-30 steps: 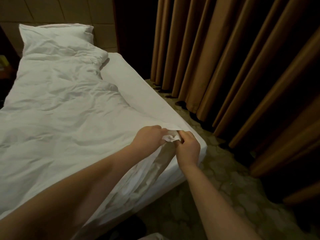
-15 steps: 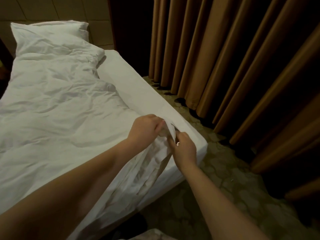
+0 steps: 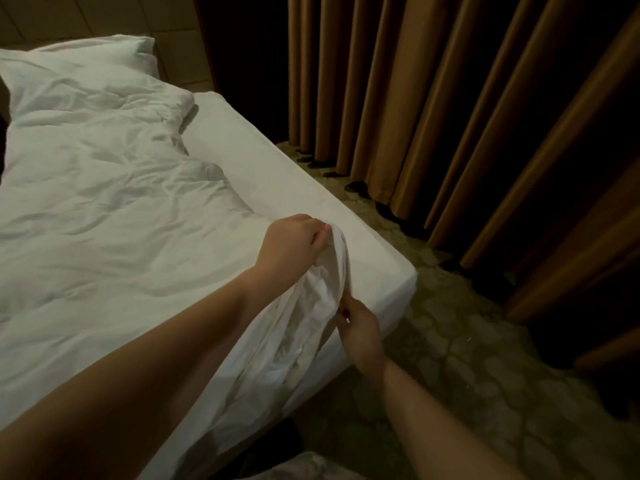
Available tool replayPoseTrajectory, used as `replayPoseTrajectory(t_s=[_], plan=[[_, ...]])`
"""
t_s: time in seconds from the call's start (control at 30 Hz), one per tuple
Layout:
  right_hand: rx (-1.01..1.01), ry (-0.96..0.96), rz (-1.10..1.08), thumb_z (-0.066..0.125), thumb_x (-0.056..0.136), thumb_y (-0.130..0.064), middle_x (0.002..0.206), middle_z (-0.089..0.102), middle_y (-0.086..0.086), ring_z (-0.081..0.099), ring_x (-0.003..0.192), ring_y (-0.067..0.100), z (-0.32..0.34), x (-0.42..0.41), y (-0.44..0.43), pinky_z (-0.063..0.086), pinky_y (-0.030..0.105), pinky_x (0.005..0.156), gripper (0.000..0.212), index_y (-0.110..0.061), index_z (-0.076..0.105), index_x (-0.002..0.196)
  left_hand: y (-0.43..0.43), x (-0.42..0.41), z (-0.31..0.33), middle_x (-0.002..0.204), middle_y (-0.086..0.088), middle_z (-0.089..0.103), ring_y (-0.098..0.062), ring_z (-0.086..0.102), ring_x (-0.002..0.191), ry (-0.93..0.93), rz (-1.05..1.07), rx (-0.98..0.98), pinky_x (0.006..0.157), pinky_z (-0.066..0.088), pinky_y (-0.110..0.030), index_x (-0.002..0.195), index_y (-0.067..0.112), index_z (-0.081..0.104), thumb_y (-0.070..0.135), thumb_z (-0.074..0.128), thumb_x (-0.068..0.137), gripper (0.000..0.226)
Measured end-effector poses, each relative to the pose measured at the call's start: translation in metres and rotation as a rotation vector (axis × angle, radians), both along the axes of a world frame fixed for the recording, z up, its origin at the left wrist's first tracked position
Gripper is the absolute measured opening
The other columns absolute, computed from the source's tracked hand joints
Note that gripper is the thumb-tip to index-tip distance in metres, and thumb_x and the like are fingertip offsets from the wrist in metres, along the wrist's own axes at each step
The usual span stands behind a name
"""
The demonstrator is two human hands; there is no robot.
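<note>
A rumpled white duvet (image 3: 104,209) covers most of a single bed (image 3: 294,188) with a white fitted sheet. Its near right corner is lifted off the mattress. My left hand (image 3: 291,244) grips the top of that corner, fingers curled round the bunched fabric. Lower down, my right hand (image 3: 360,327) pinches the edge of the same duvet near the bed's foot corner. The cloth between my hands hangs in loose folds (image 3: 311,306). A white pillow (image 3: 104,50) lies at the head of the bed.
Heavy brown curtains (image 3: 450,116) hang along the right, reaching the floor. A patterned carpet (image 3: 467,358) fills the strip between bed and curtains. A tiled wall (image 3: 86,15) stands behind the pillow. A pale fabric object (image 3: 304,469) shows at the bottom edge.
My hands were close together on the duvet corner. Now my right hand has slid down along the edge towards me, while my left has raised the corner.
</note>
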State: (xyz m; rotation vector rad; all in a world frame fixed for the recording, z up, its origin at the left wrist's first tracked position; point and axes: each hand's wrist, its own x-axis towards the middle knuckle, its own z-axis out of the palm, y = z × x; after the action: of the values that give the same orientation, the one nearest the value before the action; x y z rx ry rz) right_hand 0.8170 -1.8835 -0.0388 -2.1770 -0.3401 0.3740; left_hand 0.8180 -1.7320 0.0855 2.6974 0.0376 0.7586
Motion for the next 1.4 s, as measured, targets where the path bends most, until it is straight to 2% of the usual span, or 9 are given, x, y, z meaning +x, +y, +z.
replayPoseTrajectory(t_s=[0.13, 0.33, 0.47, 0.67, 0.8, 1.0, 1.17, 1.27, 1.4], plan=[[-0.374, 0.087, 0.18, 0.04, 0.101, -0.029, 0.118, 0.062, 0.009, 0.058, 0.108, 0.024, -0.03, -0.001, 0.024, 0.042, 0.026, 0.089, 0.032, -0.011, 0.062, 0.116, 0.002, -0.005, 0.008, 0.065, -0.007, 0.059, -0.017, 0.047, 0.06, -0.022, 0.031, -0.011, 0.06, 0.029, -0.025, 0.067, 0.006, 0.064, 0.022, 0.05, 0.095, 0.036], [-0.375, -0.132, 0.292, 0.04, 0.1, -0.018, 0.119, 0.064, 0.007, 0.059, 0.107, 0.022, -0.036, -0.044, -0.003, 0.041, 0.025, 0.093, 0.031, -0.014, 0.064, 0.118, 0.015, -0.01, 0.015, 0.066, 0.0, 0.048, -0.015, 0.043, 0.063, 0.061, 0.073, 0.006, 0.062, 0.026, -0.026, 0.064, 0.014, 0.048, 0.024, 0.044, 0.099, 0.036], [-0.209, -0.296, 0.064, 0.047, 0.096, -0.019, 0.096, 0.071, 0.007, 0.066, 0.088, 0.025, -0.042, -0.072, -0.028, 0.051, 0.034, 0.081, 0.024, -0.016, 0.07, 0.103, 0.009, -0.014, 0.018, 0.067, -0.002, 0.05, -0.015, 0.043, 0.063, 0.05, 0.075, -0.013, 0.061, 0.026, -0.025, 0.066, 0.012, 0.052, 0.024, 0.044, 0.099, 0.036], [-0.621, -0.179, 0.151, 0.035, 0.1, -0.028, 0.109, 0.065, 0.004, 0.063, 0.097, 0.024, -0.052, -0.059, -0.021, 0.049, 0.032, 0.082, 0.033, -0.024, 0.046, 0.13, -0.008, -0.033, 0.001, 0.067, 0.003, 0.045, -0.014, 0.042, 0.066, 0.129, -0.02, -0.028, 0.064, 0.027, -0.025, 0.065, 0.017, 0.043, 0.021, 0.046, 0.098, 0.034], [-0.735, -0.102, 0.309, 0.039, 0.099, -0.019, 0.115, 0.063, 0.011, 0.06, 0.106, 0.029, -0.059, -0.064, -0.015, 0.044, 0.033, 0.083, 0.028, -0.011, 0.055, 0.121, -0.009, -0.04, 0.003, 0.068, 0.004, 0.045, -0.014, 0.041, 0.066, 0.144, -0.033, -0.016, 0.066, 0.027, -0.024, 0.067, 0.018, 0.044, 0.021, 0.045, 0.099, 0.032], [-0.566, -0.066, 0.229, 0.039, 0.1, -0.038, 0.102, 0.065, 0.007, 0.062, 0.095, 0.024, -0.07, -0.068, -0.013, 0.046, 0.031, 0.076, 0.034, -0.014, 0.063, 0.101, -0.004, -0.049, 0.01, 0.057, 0.008, 0.035, -0.014, 0.039, 0.061, 0.098, -0.001, -0.025, 0.063, 0.026, -0.024, 0.061, 0.018, 0.04, 0.02, 0.046, 0.098, 0.037], [-0.069, 0.173, -0.441, 0.063, 0.089, -0.024, 0.092, 0.061, 0.014, 0.06, 0.089, 0.03, -0.085, -0.08, -0.005, 0.047, 0.034, 0.077, 0.023, -0.002, 0.061, 0.092, 0.007, -0.054, 0.023, 0.054, 0.013, 0.031, -0.012, 0.036, 0.056, 0.075, 0.034, 0.009, 0.058, 0.018, -0.021, 0.053, 0.025, 0.032, 0.022, 0.044, 0.098, 0.046], [0.151, 0.384, -0.504, 0.071, 0.083, -0.019, 0.099, 0.054, 0.006, 0.053, 0.09, 0.021, -0.084, -0.081, 0.014, 0.041, 0.028, 0.075, 0.037, -0.002, 0.051, 0.109, 0.011, -0.055, 0.027, 0.052, 0.014, 0.028, -0.007, 0.031, 0.05, 0.029, 0.026, 0.007, 0.053, 0.018, -0.024, 0.052, 0.027, 0.028, 0.021, 0.045, 0.096, 0.048], [0.354, 0.557, -0.359, 0.056, 0.094, -0.024, 0.128, 0.052, 0.004, 0.049, 0.111, 0.02, -0.078, -0.081, 0.041, 0.043, 0.033, 0.094, 0.048, -0.02, 0.037, 0.137, 0.018, -0.053, 0.029, 0.053, 0.01, 0.035, -0.006, 0.034, 0.052, 0.074, 0.003, 0.024, 0.053, 0.023, -0.021, 0.054, 0.023, 0.034, 0.022, 0.045, 0.098, 0.045]])
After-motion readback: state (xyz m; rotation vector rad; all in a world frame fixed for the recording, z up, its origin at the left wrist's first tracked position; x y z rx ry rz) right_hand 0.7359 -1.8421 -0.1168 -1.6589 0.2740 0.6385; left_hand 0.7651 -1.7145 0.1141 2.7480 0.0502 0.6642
